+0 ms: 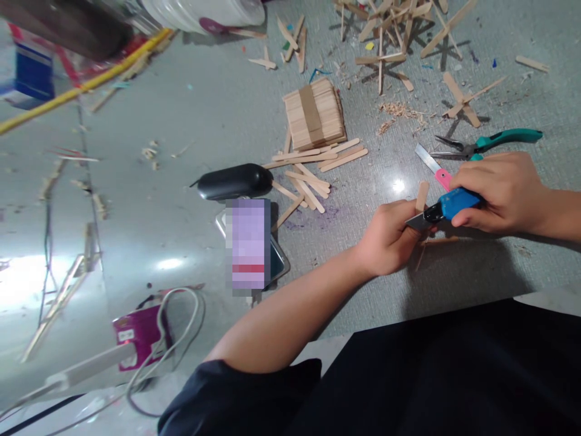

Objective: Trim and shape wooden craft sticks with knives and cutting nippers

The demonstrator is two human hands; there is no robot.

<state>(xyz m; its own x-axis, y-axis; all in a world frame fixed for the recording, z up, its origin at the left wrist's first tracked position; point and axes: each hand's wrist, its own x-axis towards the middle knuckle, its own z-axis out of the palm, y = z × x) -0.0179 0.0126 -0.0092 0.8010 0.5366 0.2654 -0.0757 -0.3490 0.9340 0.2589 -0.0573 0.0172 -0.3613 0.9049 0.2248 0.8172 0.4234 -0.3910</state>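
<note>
My left hand [388,239] is closed around a flat wooden craft stick [422,195], which stands up between its fingers. My right hand [503,191] grips a blue-handled utility knife [447,207]. The knife's blade lies against the stick just above my left fingers. Both hands hover low over the grey floor [204,121], in front of my dark-clothed lap.
A second cutter with a pink handle [436,168] and teal-handled pliers [488,144] lie just beyond my hands. A banded bundle of sticks [314,115], loose sticks [313,175], glued stick crosses [394,36], shavings, a black case [233,180], a phone and a charger cable [177,327] lie around.
</note>
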